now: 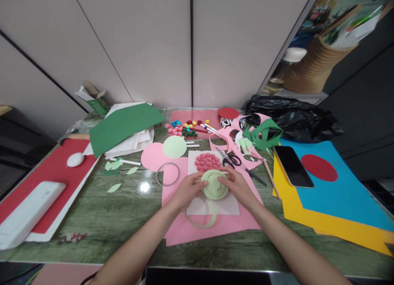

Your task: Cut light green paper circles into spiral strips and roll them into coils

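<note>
Between my two hands I hold a pale green paper spiral (215,185), a round cut into a coil. My left hand (188,190) pinches its left edge, thumb on top. On the opposite edge, my right hand (238,185) grips it in the same way. A loose curled strip of the same green paper (213,217) hangs below it. Just beyond my fingers, a cluster of pink rolled paper flowers (208,161) rests on a white sheet (227,207), which lies over pink paper (175,231). Black-handled scissors (231,158) lie beside the flowers.
Left stand a metal ring (168,174), pale green circle (174,147), cut leaves (114,188), green sheet (126,125) and white device (33,207). Behind are coloured paper rolls (187,129). Right are paper scraps (264,133), a pencil (271,178), phone (293,166) and blue paper (347,194).
</note>
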`<state>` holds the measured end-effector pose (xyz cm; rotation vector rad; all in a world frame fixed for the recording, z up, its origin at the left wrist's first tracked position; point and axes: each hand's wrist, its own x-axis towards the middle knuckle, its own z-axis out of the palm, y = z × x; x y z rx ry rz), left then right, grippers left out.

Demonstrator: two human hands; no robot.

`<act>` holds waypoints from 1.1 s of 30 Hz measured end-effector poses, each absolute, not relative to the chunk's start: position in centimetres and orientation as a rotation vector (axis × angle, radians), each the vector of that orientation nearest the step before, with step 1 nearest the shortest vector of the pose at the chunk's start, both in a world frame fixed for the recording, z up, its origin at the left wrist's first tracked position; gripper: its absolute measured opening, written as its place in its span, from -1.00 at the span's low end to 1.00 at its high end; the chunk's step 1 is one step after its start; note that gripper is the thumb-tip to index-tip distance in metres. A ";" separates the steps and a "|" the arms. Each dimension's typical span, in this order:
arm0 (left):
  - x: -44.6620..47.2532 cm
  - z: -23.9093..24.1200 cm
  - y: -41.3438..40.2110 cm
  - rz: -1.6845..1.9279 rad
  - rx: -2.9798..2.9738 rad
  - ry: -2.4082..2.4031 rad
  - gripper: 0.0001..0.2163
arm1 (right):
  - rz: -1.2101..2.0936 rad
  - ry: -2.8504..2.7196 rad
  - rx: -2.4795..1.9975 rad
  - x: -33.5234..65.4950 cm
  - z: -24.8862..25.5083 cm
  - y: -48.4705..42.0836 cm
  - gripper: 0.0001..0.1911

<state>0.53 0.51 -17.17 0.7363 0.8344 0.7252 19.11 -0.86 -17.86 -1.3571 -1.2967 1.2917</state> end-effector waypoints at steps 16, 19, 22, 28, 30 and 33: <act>-0.6 -17.4 2.2 0.910 0.420 0.864 -0.85 | -0.068 -2.353 -0.776 17.8 -17.9 -3.0 -0.53; -0.6 -17.5 2.1 0.904 0.417 0.860 -0.81 | -0.140 -2.346 -0.733 17.0 -18.3 -3.3 -0.77; -0.4 -17.6 2.0 0.912 0.434 0.850 -0.79 | 0.039 -2.175 -0.809 17.0 -18.1 -3.5 -0.89; -0.1 -17.1 1.6 0.899 0.485 0.812 -0.73 | 0.668 -1.465 -1.253 18.3 -17.6 -2.2 -0.88; 0.0 -17.1 1.4 0.876 0.530 0.791 -0.72 | 0.900 -1.262 -1.267 18.7 -18.0 -1.4 -0.82; 0.1 -17.3 1.2 0.836 0.604 0.765 -0.69 | 1.081 -1.143 -1.269 19.0 -19.0 -0.6 -0.73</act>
